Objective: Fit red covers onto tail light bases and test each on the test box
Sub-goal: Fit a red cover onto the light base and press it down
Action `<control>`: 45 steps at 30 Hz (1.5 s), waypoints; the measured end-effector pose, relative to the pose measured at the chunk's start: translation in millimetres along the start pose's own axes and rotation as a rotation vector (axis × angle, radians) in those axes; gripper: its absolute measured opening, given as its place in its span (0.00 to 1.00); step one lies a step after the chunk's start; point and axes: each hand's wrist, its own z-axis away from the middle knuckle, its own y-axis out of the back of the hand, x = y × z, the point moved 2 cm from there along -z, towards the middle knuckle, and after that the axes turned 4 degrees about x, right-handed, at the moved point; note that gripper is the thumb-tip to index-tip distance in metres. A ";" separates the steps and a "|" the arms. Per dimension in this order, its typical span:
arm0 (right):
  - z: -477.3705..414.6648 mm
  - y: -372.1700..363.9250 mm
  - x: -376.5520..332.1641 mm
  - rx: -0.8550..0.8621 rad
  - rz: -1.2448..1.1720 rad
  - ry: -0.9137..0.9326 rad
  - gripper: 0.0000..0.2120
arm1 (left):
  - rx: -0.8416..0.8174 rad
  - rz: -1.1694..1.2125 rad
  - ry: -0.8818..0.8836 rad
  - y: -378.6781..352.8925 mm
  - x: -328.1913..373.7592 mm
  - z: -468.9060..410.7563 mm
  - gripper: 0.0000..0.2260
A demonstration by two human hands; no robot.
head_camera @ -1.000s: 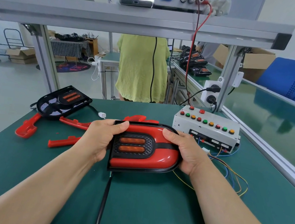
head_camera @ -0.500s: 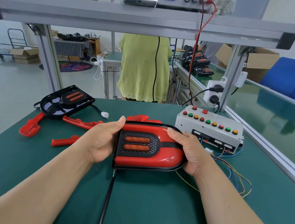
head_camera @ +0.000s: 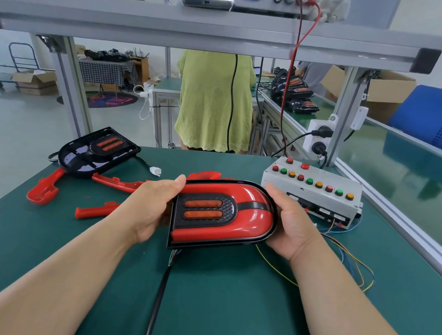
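Gripping the covered tail light (head_camera: 225, 214) by its ends, left hand (head_camera: 151, 209) and right hand (head_camera: 290, 227) curl round its rim, just in front of the test box (head_camera: 313, 189), over the table (head_camera: 226, 305).

A pale floor (head_camera: 13, 121) and white walls (head_camera: 437, 24) are recorded beyond the green-matted bench (head_camera: 224, 319), spanned by an aluminium shelf (head_camera: 202, 30). Cardboard boxes (head_camera: 35, 81) and a trolley (head_camera: 23, 58) are noted far left, a person in a yellow-green top (head_camera: 211, 97) centre.
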 end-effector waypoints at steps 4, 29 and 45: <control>-0.5 1.1 -2.3 0.028 -0.020 0.002 0.22 | 0.072 0.013 -0.025 -4.9 5.0 3.2 0.18; 6.9 20.5 -15.0 0.146 -0.029 -0.072 0.26 | -0.209 0.065 0.122 -22.3 -3.9 9.7 0.18; 3.3 26.4 -28.8 0.432 0.481 0.147 0.07 | 0.003 -0.127 0.079 10.0 -6.0 -4.1 0.20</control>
